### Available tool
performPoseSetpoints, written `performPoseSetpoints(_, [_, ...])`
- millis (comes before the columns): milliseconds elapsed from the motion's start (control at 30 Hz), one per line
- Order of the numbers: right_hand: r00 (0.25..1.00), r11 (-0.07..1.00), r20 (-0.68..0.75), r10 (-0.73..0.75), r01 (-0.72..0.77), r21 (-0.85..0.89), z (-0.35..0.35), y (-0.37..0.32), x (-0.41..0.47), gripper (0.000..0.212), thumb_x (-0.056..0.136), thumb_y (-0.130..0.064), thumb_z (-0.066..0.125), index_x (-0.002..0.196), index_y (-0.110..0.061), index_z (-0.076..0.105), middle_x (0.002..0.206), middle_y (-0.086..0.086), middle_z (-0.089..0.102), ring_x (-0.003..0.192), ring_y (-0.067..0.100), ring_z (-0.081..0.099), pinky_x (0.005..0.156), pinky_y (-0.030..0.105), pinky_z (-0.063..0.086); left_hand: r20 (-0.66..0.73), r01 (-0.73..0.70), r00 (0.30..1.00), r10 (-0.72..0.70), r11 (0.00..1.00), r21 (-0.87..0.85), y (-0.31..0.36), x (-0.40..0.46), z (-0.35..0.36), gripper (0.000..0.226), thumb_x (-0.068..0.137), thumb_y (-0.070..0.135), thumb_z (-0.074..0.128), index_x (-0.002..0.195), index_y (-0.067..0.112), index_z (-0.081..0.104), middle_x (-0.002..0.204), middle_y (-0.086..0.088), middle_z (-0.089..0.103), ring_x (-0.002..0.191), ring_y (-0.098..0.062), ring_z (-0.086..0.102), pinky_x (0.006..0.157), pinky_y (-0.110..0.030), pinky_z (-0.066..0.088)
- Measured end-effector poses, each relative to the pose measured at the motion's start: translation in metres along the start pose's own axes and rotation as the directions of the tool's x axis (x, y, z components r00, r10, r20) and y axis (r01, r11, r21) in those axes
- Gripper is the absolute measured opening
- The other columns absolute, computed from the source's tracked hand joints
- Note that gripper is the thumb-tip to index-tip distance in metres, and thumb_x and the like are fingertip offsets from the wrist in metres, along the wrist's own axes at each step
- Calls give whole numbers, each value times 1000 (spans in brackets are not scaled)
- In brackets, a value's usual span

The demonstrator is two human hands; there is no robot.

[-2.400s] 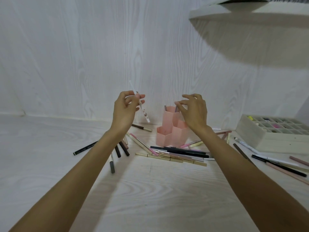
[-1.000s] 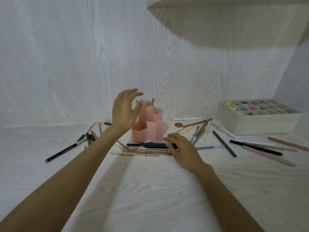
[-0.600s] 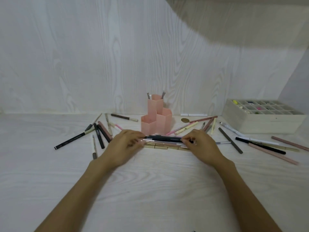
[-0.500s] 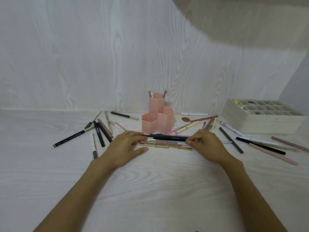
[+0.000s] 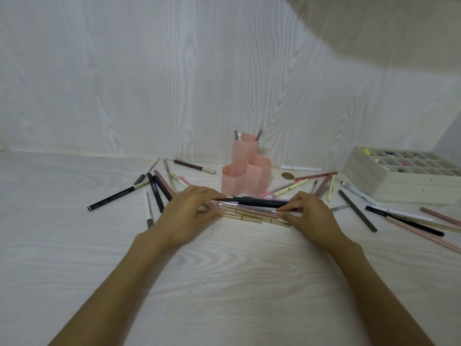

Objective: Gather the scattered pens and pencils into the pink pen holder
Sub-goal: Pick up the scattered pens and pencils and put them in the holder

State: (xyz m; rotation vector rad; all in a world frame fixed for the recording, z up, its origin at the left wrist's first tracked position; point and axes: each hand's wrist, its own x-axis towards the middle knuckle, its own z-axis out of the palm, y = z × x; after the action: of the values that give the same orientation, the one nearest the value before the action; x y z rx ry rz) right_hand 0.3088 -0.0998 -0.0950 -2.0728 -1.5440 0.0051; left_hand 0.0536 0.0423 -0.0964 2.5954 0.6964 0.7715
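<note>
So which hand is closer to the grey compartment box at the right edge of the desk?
Right. The right hand rests on the pen bundle in front of the pink holder, short of the box; the left hand sits at the bundle's far end.

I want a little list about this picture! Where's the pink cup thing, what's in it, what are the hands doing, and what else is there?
holder: pink pen holder, upright by the back wall
inside: a few pens in its tallest cell
left hand: left hand on one end of the pen bundle
right hand: right hand on the other end
bundle: lying flat in front of the holder
loose pens: scattered both sides
also there: compartment box, far right
</note>
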Motion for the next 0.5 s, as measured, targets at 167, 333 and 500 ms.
performPoseSetpoints(167, [998, 992, -43, -51, 56, 111, 9, -10, -4, 8, 86, -28, 64, 91, -28, 70, 86, -12, 61, 82, 4, 49, 69, 17, 37, 81, -88, 993, 82, 994, 64, 22, 4, 27, 43, 86, 51, 58, 127, 38, 55, 125, 18, 56, 118, -3, 42, 97, -25, 35])
performPoseSetpoints(333, [978, 745, -110, 175, -59, 664, -11, -13, -1, 8, 86, -24, 64, 91, -22, 70, 89, -8, 73, 82, 3, 67, 71, 8, 50, 3, 27, 1000, -28, 994, 107, 15, 5, 32, 38, 88, 53, 53, 121, 36, 59, 119, 16, 61, 110, -8, 49, 90, -26, 33])
performPoseSetpoints(500, [878, 479, -293, 379, 85, 874, -35, -23, 6, 15, 87, -22, 63, 101, -19, 68, 86, -1, 75, 81, 11, 71, 65, 14, 54, -63, 109, 993, -100, 980, 167, 6, 5, 24, 36, 89, 49, 55, 120, 34, 62, 115, 13, 64, 106, -13, 53, 93, -30, 34])
